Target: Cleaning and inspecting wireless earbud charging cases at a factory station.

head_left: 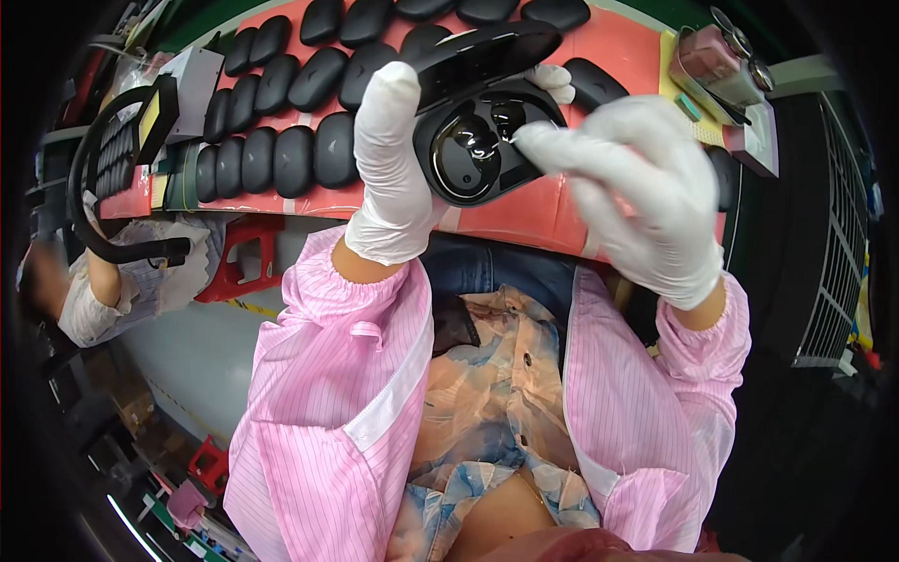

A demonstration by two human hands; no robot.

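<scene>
My gloved left hand (389,159) grips a black, hinged earbud charging case (510,178), its thumb along the left side and fingertips showing behind the case. The case's lid (487,58) stands raised. Inside lie a glossy black earbud (465,150) in the left hollow and another earbud (507,114) in the right one. My gloved right hand (646,178), blurred, reaches in from the right with fingers apart. One fingertip is at the right earbud; whether it touches is not clear.
Several closed black cases (292,161) lie in rows on a red mat (613,56). A clear container (716,66) stands at the far right. A black ring-shaped lamp or magnifier (84,187) is at left. Beyond it, another person (103,290) sits near a red stool (248,258).
</scene>
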